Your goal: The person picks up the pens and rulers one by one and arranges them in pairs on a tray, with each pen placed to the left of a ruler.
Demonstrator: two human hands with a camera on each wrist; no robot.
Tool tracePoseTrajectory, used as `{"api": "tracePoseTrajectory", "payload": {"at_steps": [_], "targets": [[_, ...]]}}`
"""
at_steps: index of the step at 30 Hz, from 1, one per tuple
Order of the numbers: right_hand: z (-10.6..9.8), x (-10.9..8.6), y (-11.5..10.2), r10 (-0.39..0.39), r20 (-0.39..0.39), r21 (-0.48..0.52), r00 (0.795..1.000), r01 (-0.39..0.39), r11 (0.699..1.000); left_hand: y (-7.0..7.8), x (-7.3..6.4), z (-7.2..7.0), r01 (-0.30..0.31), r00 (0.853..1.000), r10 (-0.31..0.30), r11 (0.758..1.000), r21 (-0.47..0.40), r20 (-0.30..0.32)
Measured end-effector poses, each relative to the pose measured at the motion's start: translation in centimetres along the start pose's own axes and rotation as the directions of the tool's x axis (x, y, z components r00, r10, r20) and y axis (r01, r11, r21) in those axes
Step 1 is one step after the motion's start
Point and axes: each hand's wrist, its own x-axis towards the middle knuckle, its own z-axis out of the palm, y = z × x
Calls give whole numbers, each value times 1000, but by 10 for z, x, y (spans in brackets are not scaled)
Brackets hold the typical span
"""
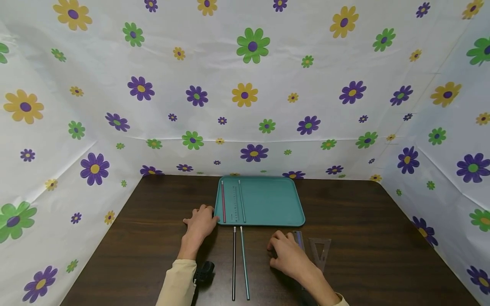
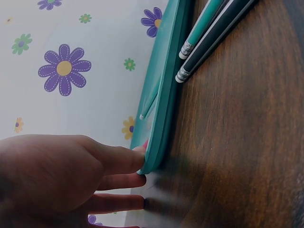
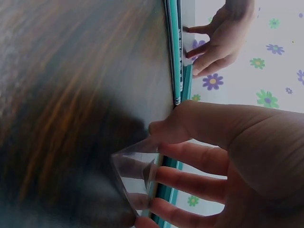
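Observation:
My left hand [image 1: 200, 223] rests by the near left corner of a teal tray [image 1: 273, 202], its thumb at the rim and its other fingers extended outside. In the left wrist view, the thumb overlaps the tray's corner. My right hand [image 1: 291, 257] is low over the table right of two pencils; its thumb and fingers pinch a clear plastic set square [image 3: 126, 171], mostly hidden from the head view. Beyond its knuckles shows a bluish ruler-like strip [image 1: 299, 239]. A clear triangle [image 1: 320, 250] lies just right of that hand.
On the tray's left side lie a red pencil [image 1: 223, 202], a clear ruler [image 1: 235, 204] and a teal pencil [image 1: 242, 202]. A black pencil [image 1: 234, 263] and another teal pencil [image 1: 245, 263] lie in front of the tray. A flowered sheet [image 1: 214, 63] surrounds the dark wooden table [image 1: 344, 204].

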Motion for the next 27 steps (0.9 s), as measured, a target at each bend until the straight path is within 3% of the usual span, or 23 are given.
{"api": "tracePoseTrajectory", "payload": {"at_steps": [14,27], "targets": [[2,1,2,4,-38,39,999,-2,999,-1,0,-3,-15,1000,15,1000,-9,12],[-5,2,5,71,44,116,997,-75,990,0,0,0,-2,1000,2,1000,14,-3]]}}
